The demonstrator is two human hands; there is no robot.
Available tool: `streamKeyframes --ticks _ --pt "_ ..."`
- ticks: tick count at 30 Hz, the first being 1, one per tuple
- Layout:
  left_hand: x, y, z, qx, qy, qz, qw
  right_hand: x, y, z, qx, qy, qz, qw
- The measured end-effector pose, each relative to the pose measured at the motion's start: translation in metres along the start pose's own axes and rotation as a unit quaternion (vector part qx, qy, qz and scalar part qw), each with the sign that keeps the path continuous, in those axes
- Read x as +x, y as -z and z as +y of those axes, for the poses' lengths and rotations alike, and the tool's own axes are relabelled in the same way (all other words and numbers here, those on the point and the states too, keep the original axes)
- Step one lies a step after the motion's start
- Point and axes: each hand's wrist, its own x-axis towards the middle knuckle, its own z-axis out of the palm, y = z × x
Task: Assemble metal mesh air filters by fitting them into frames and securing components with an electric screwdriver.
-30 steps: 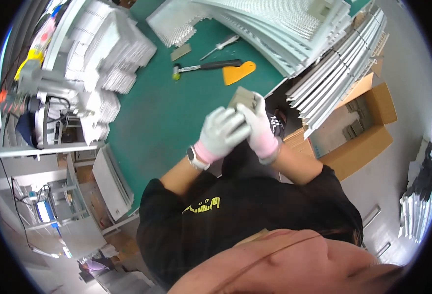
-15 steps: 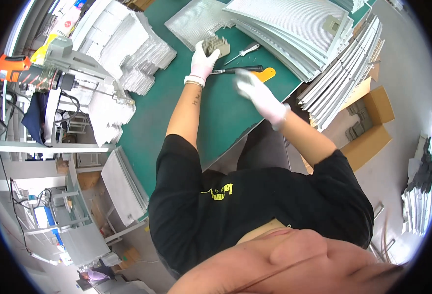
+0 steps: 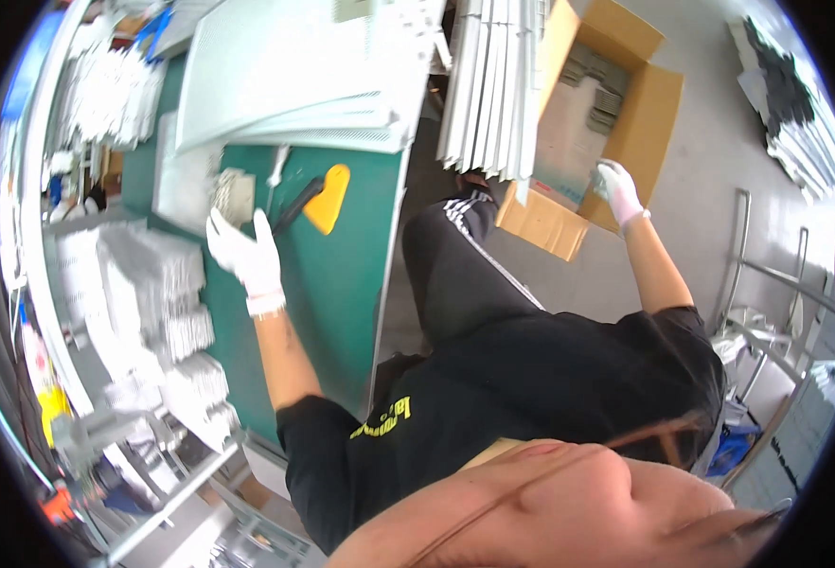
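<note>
My left hand [image 3: 247, 257], in a white glove, is over the green table with thumb and fingers spread. Just beyond its fingertips stands a small stack of beige-grey ridged pieces [image 3: 239, 194]. To the right of that stack lie a screwdriver [image 3: 278, 167], a black-handled tool [image 3: 298, 206] and a yellow scraper [image 3: 328, 201]. My right hand [image 3: 618, 192], also gloved, is stretched out over the near side of an open cardboard box [image 3: 657, 109]. Its fingers are loosely bent, and nothing shows in them. Inside the box lie grey ridged pieces [image 3: 605, 106] in groups.
White perforated sheets [image 3: 294, 76] are piled on the far part of the green table [image 3: 332, 284]. Long white panels [image 3: 493, 95] stand between table and box. More white parts [image 3: 157, 284] are stacked at the left. A metal frame [image 3: 768, 270] stands at the right.
The view has turned to the right, toward the cardboard box. My right hand has moved from above the table tools to the box. My left hand has come off the ridged stack, its fingers now spread.
</note>
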Motion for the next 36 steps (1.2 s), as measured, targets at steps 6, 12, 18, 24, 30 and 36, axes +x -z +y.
streamKeyframes --ticks 6,12,18,24,30,36 --pt "-0.085 0.061 0.12 -0.165 -0.143 -0.232 0.948 0.145 0.069 0.038 -0.478 0.136 0.111 0.861" --pt "-0.106 0.049 0.134 -0.128 -0.077 -0.29 0.945 0.22 0.036 0.02 -0.791 0.074 0.075 0.603" --pt "-0.112 0.059 0.13 -0.06 -0.093 -0.303 0.947 0.3 0.043 0.076 -0.845 0.133 0.105 0.507" --pt "-0.117 0.05 0.126 -0.117 -0.076 -0.299 0.944 0.331 0.065 0.068 -0.833 0.129 0.118 0.525" --pt "-0.116 0.054 0.127 -0.062 -0.089 -0.304 0.947 0.34 0.059 0.001 -0.794 -0.01 0.023 0.607" --pt "-0.117 0.054 0.126 -0.077 -0.09 -0.3 0.947 0.343 0.062 -0.021 -0.808 0.111 0.1 0.57"
